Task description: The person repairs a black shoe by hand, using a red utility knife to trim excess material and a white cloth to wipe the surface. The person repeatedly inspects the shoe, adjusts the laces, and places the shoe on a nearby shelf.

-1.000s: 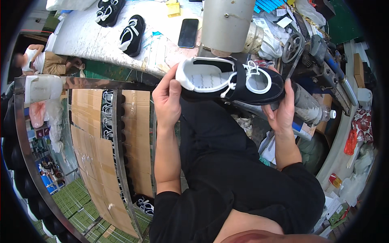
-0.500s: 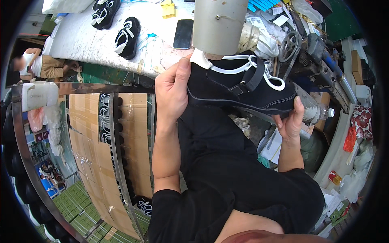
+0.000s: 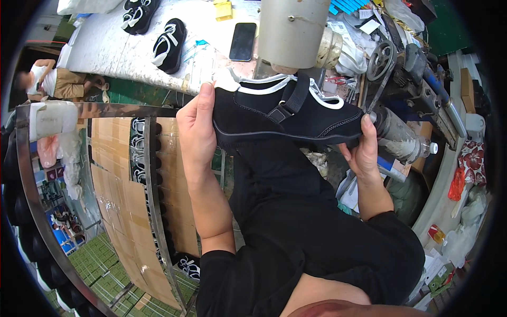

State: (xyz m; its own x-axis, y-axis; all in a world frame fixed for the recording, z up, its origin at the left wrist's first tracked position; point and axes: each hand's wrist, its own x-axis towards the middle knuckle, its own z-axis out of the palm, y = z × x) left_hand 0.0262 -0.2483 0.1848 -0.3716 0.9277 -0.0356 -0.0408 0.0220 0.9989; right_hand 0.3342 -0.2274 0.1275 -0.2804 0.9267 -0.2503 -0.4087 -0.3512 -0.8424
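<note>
Black fabric with white edging formed the shoe (image 3: 288, 116) that you held raised before your body, its side turned to you, sole downward, heel at your left and toe at your right. Your left hand (image 3: 196, 121) was closed on the heel, thumb upright against the near side; the remaining fingers were largely hidden behind the upper, so their spread could not be told. Your right hand (image 3: 363, 150) pinched the toe end, thumb at the tip and fingers partly curled beneath, parted only by the shoe's thickness. Just beyond the shoe, a broad pale cylinder (image 3: 291, 37) blocked part of the worktable (image 3: 113, 50); whether the two touched could not be determined. Left of that cylinder lay a dark phone (image 3: 243, 42), a yellow box (image 3: 223, 10) and, well apart from your hands, another black shoe (image 3: 170, 46) with white trim. Past the toe, a handwheel (image 3: 381, 61) and grimy machinery crowded your right, with a clear white-capped bottle (image 3: 420, 147) near your right hand. Along your left stood a metal rack (image 3: 154, 174) bearing cardboard panels (image 3: 113, 179), close by your forearm. At far left, a co-worker (image 3: 45, 79) was in view, well away from you.
</note>
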